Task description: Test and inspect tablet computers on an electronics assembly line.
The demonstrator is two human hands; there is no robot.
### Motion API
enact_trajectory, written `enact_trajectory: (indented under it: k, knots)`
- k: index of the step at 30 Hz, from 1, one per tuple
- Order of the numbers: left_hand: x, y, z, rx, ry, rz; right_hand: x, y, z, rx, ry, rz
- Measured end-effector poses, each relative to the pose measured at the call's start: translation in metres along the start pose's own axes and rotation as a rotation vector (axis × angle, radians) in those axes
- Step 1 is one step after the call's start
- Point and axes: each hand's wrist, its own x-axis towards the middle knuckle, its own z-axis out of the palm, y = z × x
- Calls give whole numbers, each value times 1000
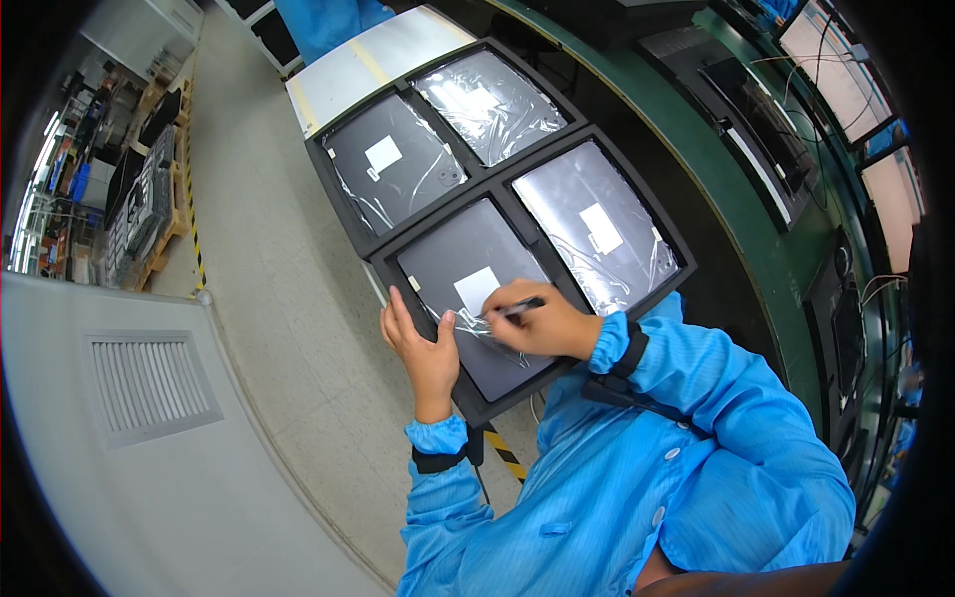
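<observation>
A black foam tray (479,183) with square compartments holds several dark tablets wrapped in clear film. My right hand (559,323) is closed on a dark pen (521,306) over the near left tablet (463,237). The pen's tip is hard to make out beside a white label (477,289) on that tablet's film. At the tray's left edge, my left hand (432,366) is open, its fingers stretched and its thumb by the wrinkled film. The near right tablet (567,189), the far left tablet (412,184) and the far right tablet (497,129) lie flat, untouched.
A white board (383,50) with yellowish strips lies beyond the tray. Along the right runs a green workbench (686,149) with dark equipment and screens. A low white wall with a vent (154,383) is at left. Loaded pallets (159,239) stand farther off behind striped floor tape.
</observation>
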Motion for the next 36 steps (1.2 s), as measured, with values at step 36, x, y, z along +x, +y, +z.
enact_trajectory:
  k: [36]
  knots:
    - [301,-28,-49,-597,-241,-119,44,37,-174,-66,253,253]
